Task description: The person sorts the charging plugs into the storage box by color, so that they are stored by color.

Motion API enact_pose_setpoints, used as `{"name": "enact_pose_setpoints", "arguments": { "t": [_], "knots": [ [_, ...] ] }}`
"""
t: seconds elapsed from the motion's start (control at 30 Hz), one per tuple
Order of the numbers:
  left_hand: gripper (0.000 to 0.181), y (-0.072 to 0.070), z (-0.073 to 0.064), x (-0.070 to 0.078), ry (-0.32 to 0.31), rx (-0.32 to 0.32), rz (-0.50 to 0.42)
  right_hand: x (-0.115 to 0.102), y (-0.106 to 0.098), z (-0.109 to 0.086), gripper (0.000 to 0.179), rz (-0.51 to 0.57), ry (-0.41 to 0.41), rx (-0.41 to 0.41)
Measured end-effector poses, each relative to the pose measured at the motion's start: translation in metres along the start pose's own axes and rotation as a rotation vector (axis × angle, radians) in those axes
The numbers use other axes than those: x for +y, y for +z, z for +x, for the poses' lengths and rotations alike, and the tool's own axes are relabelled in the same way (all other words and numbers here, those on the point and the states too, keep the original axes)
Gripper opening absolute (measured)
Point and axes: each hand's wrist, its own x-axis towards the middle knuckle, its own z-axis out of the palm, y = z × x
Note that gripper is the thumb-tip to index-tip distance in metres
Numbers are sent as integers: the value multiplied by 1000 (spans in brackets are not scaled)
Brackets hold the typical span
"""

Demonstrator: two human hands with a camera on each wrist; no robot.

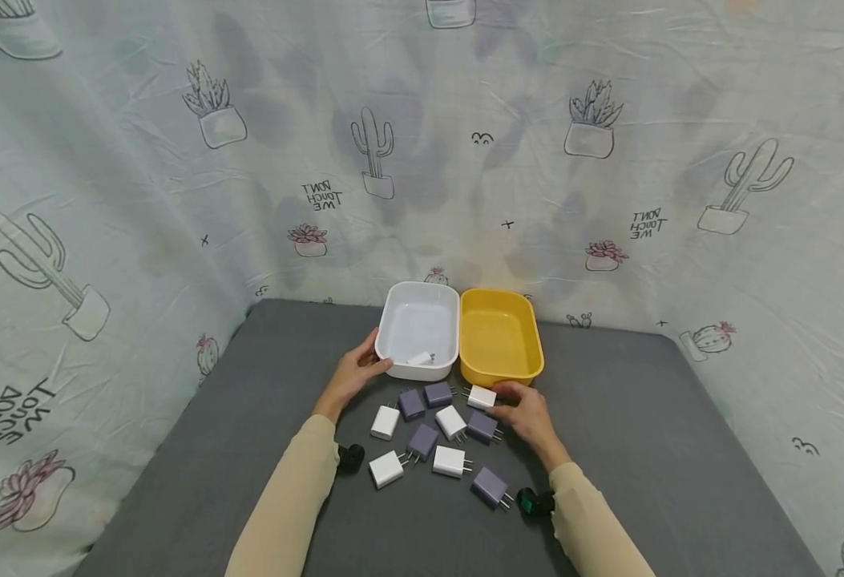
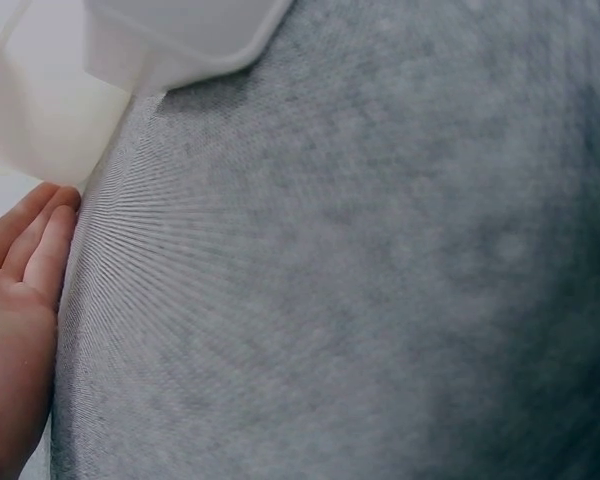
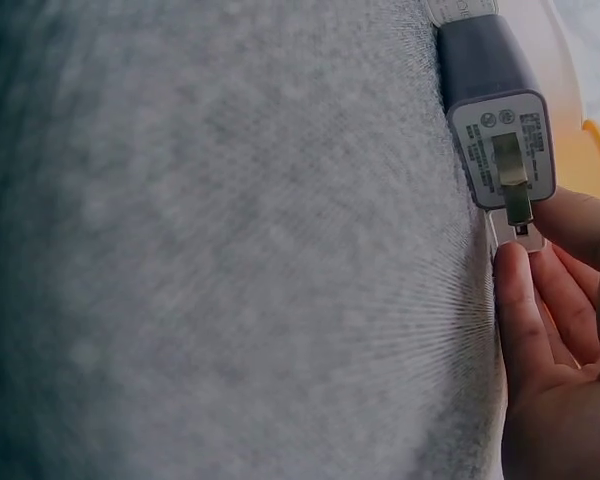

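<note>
Two bins stand side by side at the back, a white bin [image 1: 417, 312] on the left and a yellow bin [image 1: 501, 320] on the right. At the white bin's front left corner, my left hand [image 1: 353, 373] holds the wall, thumb at the front and fingers along the side. One white charger [image 1: 420, 359] lies inside this bin. Just in front of the yellow bin, my right hand [image 1: 527, 413] pinches another white plug-in charger [image 1: 481, 398] between thumb and fingers. In the right wrist view a purple charger [image 3: 500, 110], prongs showing, partly hides the pinched one.
Several white and purple chargers lie loose before the bins, among them a purple charger [image 1: 491, 487] nearest the front and a white charger [image 1: 387, 469] at the left. They rest on a grey cloth-covered table [image 1: 609, 449]. A printed curtain [image 1: 458, 160] hangs behind.
</note>
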Motion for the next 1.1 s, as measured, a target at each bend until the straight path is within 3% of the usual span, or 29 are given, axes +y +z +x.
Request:
{"name": "enact_pose_setpoints", "arguments": {
  "t": [0.4,0.57,0.73,0.87,1.1],
  "knots": [
    [85,-1,-8,19,-41,-53,-75,2,0,-4,32,-36,-26,18],
    [85,0,-4,11,-47,-27,-43,2,-2,-5,31,2,-23,4],
    [87,1,0,1,-8,11,27,0,-5,-5,33,88,-24,-13],
    [86,1,1,-1,15,15,48,-1,-6,-6,35,135,-34,-24],
    [87,-1,-1,1,-2,2,23,-4,-5,-6,36,190,-48,-44]
  ]
}}
